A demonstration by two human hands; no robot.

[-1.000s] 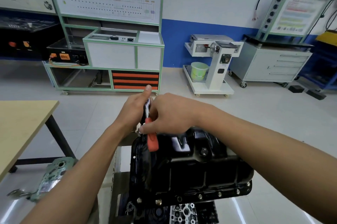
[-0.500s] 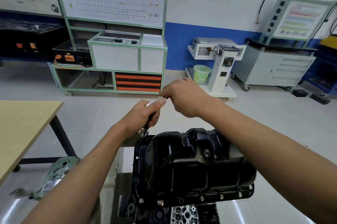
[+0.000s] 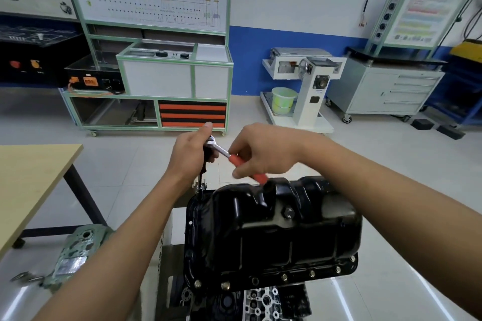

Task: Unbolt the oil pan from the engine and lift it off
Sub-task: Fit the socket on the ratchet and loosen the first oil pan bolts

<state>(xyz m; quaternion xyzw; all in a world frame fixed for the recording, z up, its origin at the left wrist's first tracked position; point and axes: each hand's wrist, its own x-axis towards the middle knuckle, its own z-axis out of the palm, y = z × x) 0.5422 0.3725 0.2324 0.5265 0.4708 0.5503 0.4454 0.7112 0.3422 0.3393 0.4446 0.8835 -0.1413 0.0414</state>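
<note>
A glossy black oil pan (image 3: 273,237) sits bolted on top of the engine (image 3: 263,302), with several brass-coloured bolts along its near flange (image 3: 284,277). A ratchet wrench with an orange handle (image 3: 236,160) stands on a long extension over the pan's far left corner. My left hand (image 3: 191,153) grips the ratchet head and the top of the extension, thumb up. My right hand (image 3: 263,151) holds the orange handle, which points toward the lower right over the pan.
A wooden table (image 3: 28,185) stands at the left, a grey metal engine part (image 3: 73,255) on the floor below it. Green-framed training benches (image 3: 167,72), a white stand with a green bucket (image 3: 283,101) and a grey drawer cabinet (image 3: 386,88) line the far wall.
My right hand has swung the orange handle round: from pointing down a second ago, away behind the hands, and now out to the lower right. My left hand stays on the ratchet head.
</note>
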